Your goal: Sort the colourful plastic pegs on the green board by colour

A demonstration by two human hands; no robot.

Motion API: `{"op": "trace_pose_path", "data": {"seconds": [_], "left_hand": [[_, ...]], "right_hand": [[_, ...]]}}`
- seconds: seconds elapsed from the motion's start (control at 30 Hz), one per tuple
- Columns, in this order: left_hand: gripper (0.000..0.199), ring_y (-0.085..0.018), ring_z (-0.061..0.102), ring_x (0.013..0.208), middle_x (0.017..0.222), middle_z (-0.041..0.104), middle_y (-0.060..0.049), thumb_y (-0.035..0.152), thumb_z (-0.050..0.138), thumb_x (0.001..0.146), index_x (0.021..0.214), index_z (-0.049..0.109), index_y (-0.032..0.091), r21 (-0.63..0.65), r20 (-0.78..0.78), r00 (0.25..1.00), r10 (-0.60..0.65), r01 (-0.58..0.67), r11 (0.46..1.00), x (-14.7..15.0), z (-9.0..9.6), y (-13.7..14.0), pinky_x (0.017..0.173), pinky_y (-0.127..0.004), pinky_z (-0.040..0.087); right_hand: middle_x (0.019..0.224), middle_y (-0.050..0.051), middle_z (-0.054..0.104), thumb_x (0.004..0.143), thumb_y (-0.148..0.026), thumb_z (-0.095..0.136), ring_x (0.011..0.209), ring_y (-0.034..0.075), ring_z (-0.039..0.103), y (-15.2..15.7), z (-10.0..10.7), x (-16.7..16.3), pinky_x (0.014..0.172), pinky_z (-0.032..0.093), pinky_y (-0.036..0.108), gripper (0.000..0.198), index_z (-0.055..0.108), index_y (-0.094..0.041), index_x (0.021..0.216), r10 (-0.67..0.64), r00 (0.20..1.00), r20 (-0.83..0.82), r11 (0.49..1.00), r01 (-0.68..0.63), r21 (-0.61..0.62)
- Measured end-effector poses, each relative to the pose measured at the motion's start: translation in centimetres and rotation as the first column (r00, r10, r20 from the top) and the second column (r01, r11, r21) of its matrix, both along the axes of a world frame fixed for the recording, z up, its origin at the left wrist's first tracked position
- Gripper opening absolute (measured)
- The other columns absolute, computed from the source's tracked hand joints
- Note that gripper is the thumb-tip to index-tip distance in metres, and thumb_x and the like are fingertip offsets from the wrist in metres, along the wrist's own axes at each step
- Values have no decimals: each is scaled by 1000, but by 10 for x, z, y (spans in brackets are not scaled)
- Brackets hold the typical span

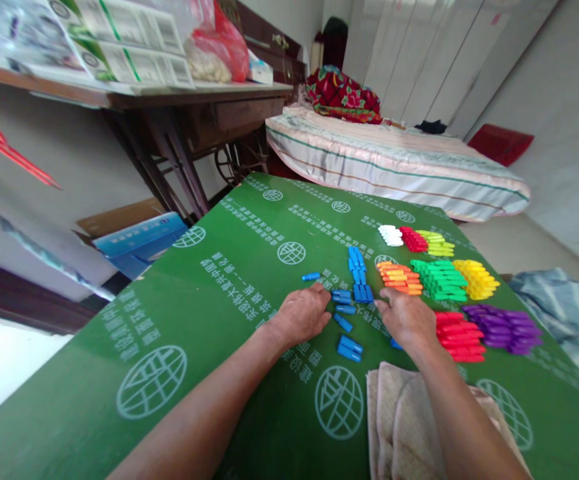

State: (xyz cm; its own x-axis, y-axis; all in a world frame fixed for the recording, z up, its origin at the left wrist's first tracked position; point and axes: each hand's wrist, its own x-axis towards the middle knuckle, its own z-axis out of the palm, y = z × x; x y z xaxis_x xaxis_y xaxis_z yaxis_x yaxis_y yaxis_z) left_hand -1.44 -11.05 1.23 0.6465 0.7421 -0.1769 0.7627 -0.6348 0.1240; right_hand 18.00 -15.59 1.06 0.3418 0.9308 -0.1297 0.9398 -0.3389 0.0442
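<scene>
My left hand (305, 311) rests low over the green board (229, 293), fingers curled down beside loose blue pieces (341, 298); what is under its fingertips is hidden. These pieces look like small plastic marker caps. My right hand (407, 319) is closed at the right side of a neat blue stack (357, 267), its fingertips close to the stack's near end. Whether a piece sits in its pinch cannot be made out. More blue pieces (349, 348) lie scattered nearer me, and one blue piece (311, 276) lies beyond my left hand.
Sorted piles stand on the right: orange (399, 277), green (438, 280), yellow (475, 279), red (459, 337), purple (502, 328), with a white pile (390, 235) farther back. A folded beige cloth (404, 420) lies under my right forearm. Beyond are a cluttered table (249, 100) and a bed (394, 160).
</scene>
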Motion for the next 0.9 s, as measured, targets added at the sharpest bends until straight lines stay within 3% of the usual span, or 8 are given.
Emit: {"op": "trace_pose_path", "data": {"seconds": [0.13, 0.23, 0.4, 0.63, 0.9], "left_hand": [[31, -23, 63, 95, 115, 59, -12, 33, 43, 87, 109, 57, 15, 1, 15, 1000, 2, -2, 1000, -1, -2, 1, 77, -32, 51], [30, -22, 63, 93, 114, 59, -12, 32, 43, 87, 107, 57, 15, 11, 22, 1000, -7, 7, 1000, -1, -4, 2, 76, -31, 51], [28, -23, 63, 92, 114, 59, -12, 31, 45, 86, 106, 58, 15, 15, 40, 999, -4, 3, 1000, -1, -5, 2, 76, -31, 51], [26, -23, 63, 92, 114, 60, -12, 30, 48, 85, 103, 59, 16, 20, 92, 996, 2, -4, 1000, -3, -9, 4, 77, -33, 51], [23, -22, 63, 91, 110, 61, -11, 30, 46, 87, 98, 59, 15, -5, 114, 993, 10, -10, 1000, -5, -8, 5, 78, -31, 50]], "right_hand": [[93, 5, 72, 90, -39, 44, 90, 22, 66, -6, 6, 24, 60, 40, 26, 28, 66, -29, 103, -40, 999, -35, 999, 40, -20], [87, 5, 72, 89, -43, 46, 86, 22, 67, -19, 6, 35, 59, 39, 26, 28, 67, -27, 96, 0, 997, -72, 996, -6, -87], [82, 8, 72, 89, -49, 44, 81, 25, 68, -43, 2, 28, 56, 38, 28, 34, 66, -23, 90, 71, 997, -28, 979, -75, -190], [87, 12, 73, 89, -35, 47, 84, 29, 69, -54, -2, 18, 62, 45, 32, 32, 61, -22, 114, 108, 994, 23, 975, -101, -199], [109, 6, 70, 89, -22, 44, 94, 24, 68, -63, -9, 23, 74, 50, 32, 42, 56, -28, 128, 176, 984, -6, 971, -175, -161]]}}
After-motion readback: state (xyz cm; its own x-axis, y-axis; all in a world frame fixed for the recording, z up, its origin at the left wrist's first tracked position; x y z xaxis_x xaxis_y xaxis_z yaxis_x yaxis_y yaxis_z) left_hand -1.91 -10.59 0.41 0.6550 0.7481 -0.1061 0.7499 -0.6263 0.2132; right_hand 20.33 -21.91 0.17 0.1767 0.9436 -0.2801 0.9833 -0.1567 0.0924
